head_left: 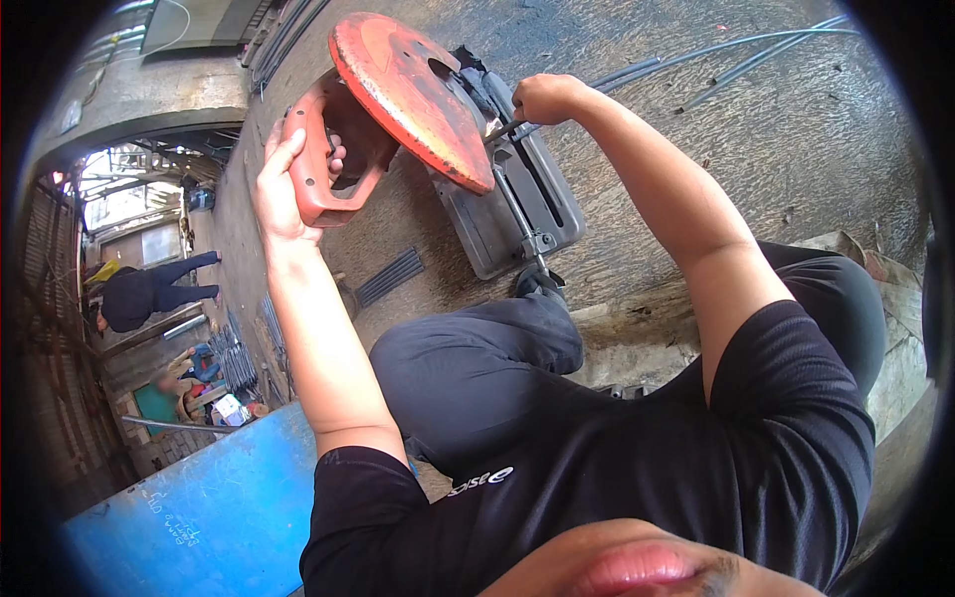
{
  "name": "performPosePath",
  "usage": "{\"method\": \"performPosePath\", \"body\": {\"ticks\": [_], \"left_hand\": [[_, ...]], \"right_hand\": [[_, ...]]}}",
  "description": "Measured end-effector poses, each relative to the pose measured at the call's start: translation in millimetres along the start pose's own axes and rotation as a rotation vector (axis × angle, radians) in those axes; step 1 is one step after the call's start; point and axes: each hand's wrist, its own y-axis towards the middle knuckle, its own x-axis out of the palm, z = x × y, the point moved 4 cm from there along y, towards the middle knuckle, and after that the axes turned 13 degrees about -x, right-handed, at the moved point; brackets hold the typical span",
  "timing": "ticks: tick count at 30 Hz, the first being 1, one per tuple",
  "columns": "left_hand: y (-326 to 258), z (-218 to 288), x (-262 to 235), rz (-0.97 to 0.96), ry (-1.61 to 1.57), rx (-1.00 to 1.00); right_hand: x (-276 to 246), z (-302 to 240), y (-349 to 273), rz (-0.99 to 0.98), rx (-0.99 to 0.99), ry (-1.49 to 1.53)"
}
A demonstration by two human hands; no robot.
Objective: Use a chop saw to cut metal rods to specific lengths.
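Note:
My left hand (284, 189) is wrapped round the D-shaped handle (312, 159) of a red chop saw, its fingers passing through the loop. The saw's round, scuffed blade guard (408, 99) is tilted above the grey metal base (482, 244) and hides the blade. On the base runs a vise screw (517, 209). My right hand (549, 99) is closed at the far right side of the guard, on a short dark metal bar (505, 130) pointing toward the saw. The bar's inner end is partly hidden by the guard.
Long thin tubes (736, 70) lie on the rough floor beyond the saw. A bundle of short dark rods (390, 277) lies left of the base. At left are a blue panel (214, 497), more rods (232, 356) and another person in dark clothes (139, 297).

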Motion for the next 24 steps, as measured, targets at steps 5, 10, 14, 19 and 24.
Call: {"method": "performPosePath", "body": {"ticks": [5, 10, 14, 19, 24], "left_hand": [[0.3, -0.3, 0.6, -0.006, -0.001, 0.012], [-1.2, 1.0, 1.9, -0.017, 0.007, 0.013], [-0.3, 0.1, 0.1, -0.008, 0.005, 0.005], [0.2, -0.2, 0.4, 0.010, -0.008, -0.001], [-0.1, 0.3, 1.4, -0.009, 0.002, 0.018]], "right_hand": [[-1.0, 0.3, 0.3, 0.003, -0.014, 0.000], [-1.0, -0.5, -0.3, -0.006, -0.030, -0.006], [0.4, 0.6, 1.1, -0.003, -0.034, -0.009], [3.1, 3.8, 3.2, -0.007, -0.036, -0.012], [3.0, 4.1, 4.3, -0.018, -0.024, -0.002]]}}
